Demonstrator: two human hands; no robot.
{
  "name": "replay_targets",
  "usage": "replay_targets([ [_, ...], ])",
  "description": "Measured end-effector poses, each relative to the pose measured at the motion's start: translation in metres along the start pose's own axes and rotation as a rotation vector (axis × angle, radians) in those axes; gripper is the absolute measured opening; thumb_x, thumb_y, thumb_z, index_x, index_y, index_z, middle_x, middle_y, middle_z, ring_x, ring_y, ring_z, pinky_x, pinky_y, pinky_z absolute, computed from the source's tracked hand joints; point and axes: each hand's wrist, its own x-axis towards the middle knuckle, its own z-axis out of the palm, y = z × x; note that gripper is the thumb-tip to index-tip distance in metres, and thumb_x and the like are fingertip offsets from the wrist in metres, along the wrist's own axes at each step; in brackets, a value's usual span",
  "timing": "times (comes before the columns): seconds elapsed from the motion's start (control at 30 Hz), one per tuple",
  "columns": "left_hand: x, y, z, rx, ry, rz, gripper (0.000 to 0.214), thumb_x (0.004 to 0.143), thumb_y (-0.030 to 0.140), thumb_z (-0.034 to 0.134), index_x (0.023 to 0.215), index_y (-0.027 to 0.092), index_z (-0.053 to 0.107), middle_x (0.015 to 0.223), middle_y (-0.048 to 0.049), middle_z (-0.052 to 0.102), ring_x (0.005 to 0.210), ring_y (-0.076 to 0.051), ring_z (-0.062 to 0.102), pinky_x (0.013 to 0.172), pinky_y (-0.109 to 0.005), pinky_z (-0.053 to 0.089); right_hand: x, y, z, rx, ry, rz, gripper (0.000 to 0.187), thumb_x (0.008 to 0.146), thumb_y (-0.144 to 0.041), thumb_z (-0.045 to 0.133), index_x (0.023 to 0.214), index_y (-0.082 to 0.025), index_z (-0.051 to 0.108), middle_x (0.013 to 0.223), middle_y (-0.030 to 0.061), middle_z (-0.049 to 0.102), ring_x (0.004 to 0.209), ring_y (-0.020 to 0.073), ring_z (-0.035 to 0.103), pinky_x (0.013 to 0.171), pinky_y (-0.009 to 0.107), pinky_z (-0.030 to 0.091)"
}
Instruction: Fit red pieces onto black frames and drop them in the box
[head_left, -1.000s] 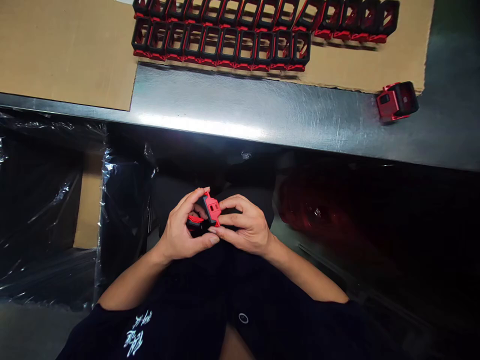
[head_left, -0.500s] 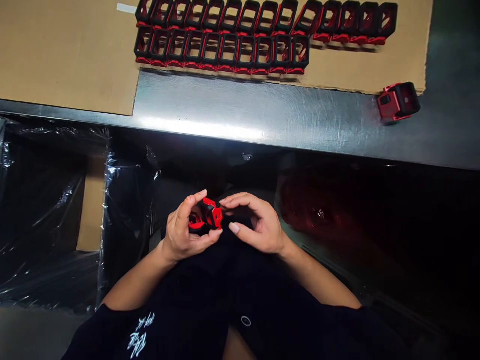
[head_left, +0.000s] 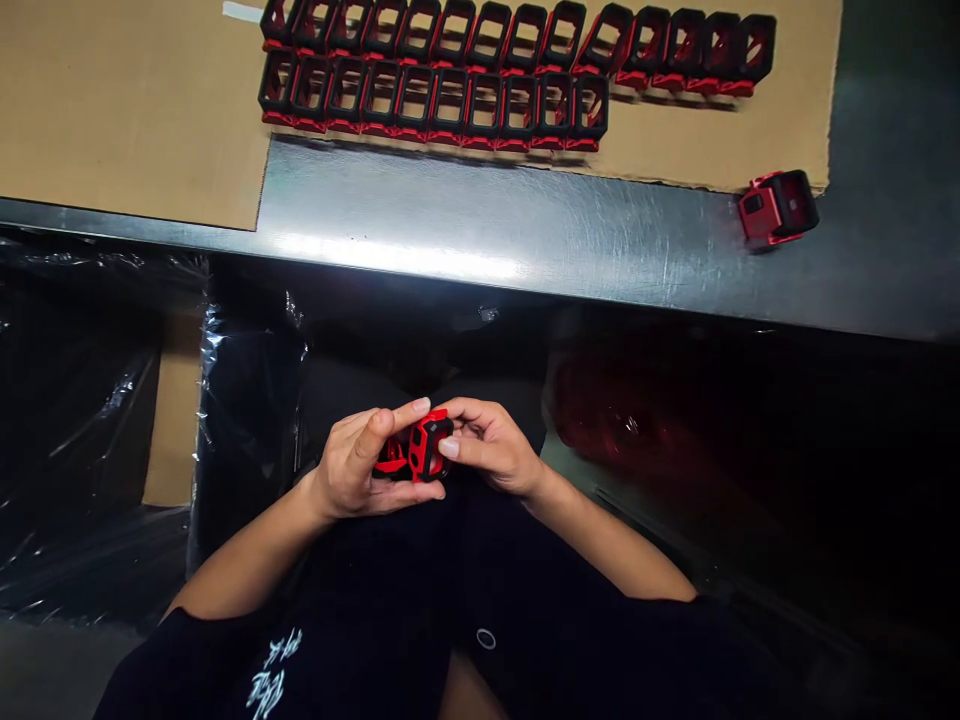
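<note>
Low in front of my body, my left hand (head_left: 346, 462) is closed around a red and black plastic frame (head_left: 418, 455), its fingers above and its thumb side below. More red and black plastic (head_left: 391, 457) shows deeper in that palm; I cannot tell whether it is a second piece. My right hand (head_left: 496, 446) grips the frame's right side, the thumb on the black rim and the other fingers behind, partly hidden.
Two rows of similar red and black frames (head_left: 450, 105) stand on cardboard (head_left: 675, 140) at the back. One more frame (head_left: 776, 210) lies apart on the metal table (head_left: 450, 225). Clear plastic sheeting (head_left: 97, 400) hangs at left. A dark red bundle (head_left: 607, 410) lies below the table edge.
My right hand has closed in from the right and taken hold of the frame. The frame has turned, so its black-rimmed opening now faces right. Both hands sit slightly lower.
</note>
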Motion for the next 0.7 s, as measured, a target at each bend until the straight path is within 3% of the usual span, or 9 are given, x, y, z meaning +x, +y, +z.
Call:
replay_targets([
  [0.13, -0.001, 0.010, 0.008, -0.140, 0.093, -0.271, 0.115, 0.073, 0.058, 0.085, 0.163, 0.020, 0.023, 0.129, -0.0228, 0.069, 0.078, -0.016, 0.073, 0.065, -0.028, 0.064, 0.006, 0.000, 0.001, 0.257, -0.055, 0.172, 0.038, 0.077, -0.044, 0.087, 0.095, -0.016, 0.069, 0.074, 0.0004, 0.075, 0.048, 0.0096, 0.067, 0.044, 0.016, 0.054],
  [0.27, -0.008, 0.014, 0.013, -0.268, 0.059, -0.518, 0.107, 0.078, 0.058, 0.081, 0.162, 0.027, 0.024, 0.131, -0.0195, 0.067, 0.070, -0.012, 0.068, 0.063, -0.026, 0.063, 0.009, -0.002, 0.004, 0.318, -0.016, 0.200, 0.040, 0.075, -0.043, 0.089, 0.093, -0.015, 0.066, 0.071, -0.0015, 0.073, 0.044, 0.0069, 0.064, 0.040, 0.012, 0.049],
  [0.37, -0.010, 0.014, 0.012, -0.202, -0.019, -0.506, 0.103, 0.080, 0.055, 0.081, 0.162, 0.026, 0.026, 0.130, -0.0181, 0.066, 0.077, -0.015, 0.070, 0.066, -0.029, 0.064, 0.009, -0.006, 0.008, 0.220, 0.021, 0.201, 0.037, 0.076, -0.040, 0.089, 0.092, -0.015, 0.067, 0.062, -0.0036, 0.069, 0.043, 0.0060, 0.060, 0.040, 0.012, 0.048],
  [0.5, -0.010, 0.012, 0.007, -0.100, -0.115, -0.445, 0.087, 0.081, 0.045, 0.082, 0.155, 0.024, 0.042, 0.129, -0.0166, 0.065, 0.110, -0.027, 0.070, 0.086, -0.042, 0.065, 0.006, -0.019, 0.010, -0.029, 0.036, 0.206, 0.030, 0.076, -0.036, 0.089, 0.087, -0.014, 0.071, 0.062, -0.0022, 0.070, 0.047, 0.0060, 0.060, 0.043, 0.013, 0.047],
  [0.6, -0.015, 0.008, 0.007, -0.174, -0.065, -0.470, 0.086, 0.078, 0.049, 0.085, 0.151, 0.025, 0.048, 0.132, -0.0164, 0.065, 0.120, -0.031, 0.067, 0.096, -0.047, 0.062, 0.001, -0.030, 0.007, -0.182, 0.155, 0.122, 0.029, 0.082, -0.039, 0.082, 0.095, -0.015, 0.075, 0.072, 0.0009, 0.075, 0.052, 0.0070, 0.063, 0.046, 0.015, 0.046],
  [0.7, -0.025, 0.006, 0.012, -0.333, 0.061, -0.507, 0.089, 0.078, 0.053, 0.084, 0.153, 0.030, 0.043, 0.144, -0.0185, 0.059, 0.115, -0.028, 0.070, 0.088, -0.040, 0.065, -0.004, -0.036, 0.003, -0.241, 0.246, 0.059, 0.027, 0.083, -0.036, 0.079, 0.099, -0.016, 0.077, 0.077, 0.0031, 0.077, 0.057, 0.0092, 0.066, 0.052, 0.018, 0.049],
])
